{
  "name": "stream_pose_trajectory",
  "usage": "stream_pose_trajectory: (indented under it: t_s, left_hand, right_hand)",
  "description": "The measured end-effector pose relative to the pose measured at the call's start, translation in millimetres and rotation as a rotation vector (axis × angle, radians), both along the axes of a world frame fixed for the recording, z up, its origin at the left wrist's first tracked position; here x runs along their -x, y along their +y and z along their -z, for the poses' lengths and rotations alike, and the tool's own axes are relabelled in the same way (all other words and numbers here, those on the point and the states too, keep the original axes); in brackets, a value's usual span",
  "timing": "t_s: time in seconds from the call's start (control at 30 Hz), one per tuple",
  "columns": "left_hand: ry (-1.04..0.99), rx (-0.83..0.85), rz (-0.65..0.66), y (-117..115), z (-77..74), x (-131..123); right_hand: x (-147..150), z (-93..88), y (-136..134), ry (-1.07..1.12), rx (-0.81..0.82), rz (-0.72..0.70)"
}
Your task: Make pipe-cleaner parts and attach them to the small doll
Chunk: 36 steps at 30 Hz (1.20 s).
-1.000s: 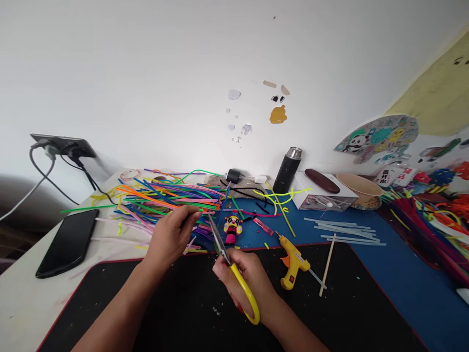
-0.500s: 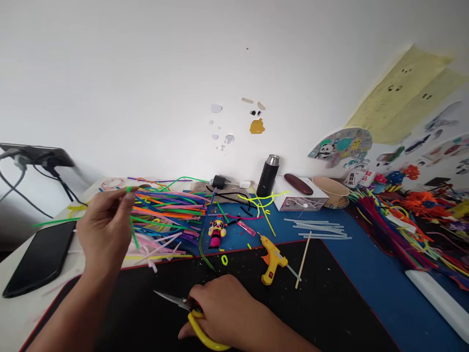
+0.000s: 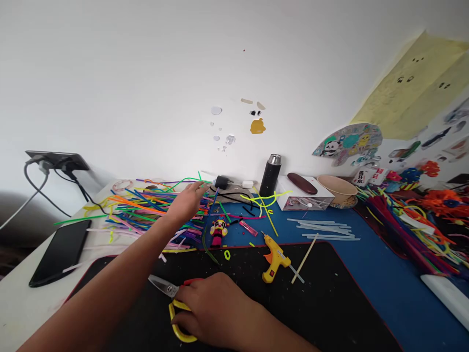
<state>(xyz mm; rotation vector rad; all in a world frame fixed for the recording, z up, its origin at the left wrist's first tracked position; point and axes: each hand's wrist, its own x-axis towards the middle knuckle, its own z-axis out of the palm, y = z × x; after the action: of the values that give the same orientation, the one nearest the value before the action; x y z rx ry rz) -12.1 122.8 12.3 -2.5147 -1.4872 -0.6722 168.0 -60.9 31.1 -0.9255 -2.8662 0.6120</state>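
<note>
My left hand (image 3: 187,199) reaches far over the pile of coloured pipe cleaners (image 3: 139,208). A short green pipe cleaner (image 3: 200,176) sticks up at its fingertips, apparently pinched there; the thumb is hidden. My right hand (image 3: 216,308) is wrapped round the handles of yellow-and-red scissors (image 3: 180,322) low over the black mat (image 3: 293,313). Their blades point left, away from the pile. A small pipe-cleaner doll (image 3: 219,231) with a pink lower body lies behind the mat's edge, with a yellow-green loop (image 3: 227,255) beside it.
A yellow glue gun (image 3: 274,259) and a thin stick (image 3: 305,259) lie right of the doll. Behind are glue sticks (image 3: 326,229), a black flask (image 3: 270,177), a white box (image 3: 306,198) and a bowl (image 3: 339,193). A phone (image 3: 61,252) lies at left; pipe-cleaner bundles (image 3: 399,222) at right.
My left hand has swung right and away from me, over the pile, with the green piece. The scissors have shifted slightly left in my right hand. The view has turned a little left.
</note>
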Motion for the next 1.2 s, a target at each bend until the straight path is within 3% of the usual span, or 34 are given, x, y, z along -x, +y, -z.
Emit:
stream_pose_trajectory:
  t_s: [0.17, 0.4, 0.47, 0.6, 0.73, 0.83, 0.93, 1.03, 1.2]
  left_hand:
    - [0.150, 0.058, 0.113, 2, 6.1, -35]
    - [0.316, 0.184, 0.226, 28, 13.0, -68]
    - [0.325, 0.217, 0.250, 34, 16.6, -70]
    - [0.267, 0.266, 0.254, 38, 18.4, -70]
    - [0.094, 0.284, 0.195, 35, 4.9, -66]
    - [-0.113, 0.257, 0.099, 17, -10.7, -60]
    - [-0.315, 0.326, 0.072, -19, -19.1, -56]
    - [-0.779, 0.671, 0.137, -63, -15.9, -60]
    - [-0.911, 0.879, 0.160, -110, -1.4, -70]
  right_hand:
    - [-19, 6.7, 16, 0.293, 0.078, 0.127]
    - [-33, 17.1, 50, 0.863, 0.106, 0.523]
    - [-37, 22.0, 54, 0.938, 0.092, 0.611]
    - [-49, 30.6, 56, 0.975, 0.034, 0.656]
    - [-60, 32.5, 59, 1.007, 0.031, 0.759]
    - [-67, 31.9, 65, 1.082, 0.157, 0.850]
    - [-72, 31.9, 72, 1.197, 0.314, 0.895]
    - [-70, 33.8, 74, 1.256, 0.414, 0.864]
    - [-60, 40.3, 67, 1.179, 0.489, 0.744]
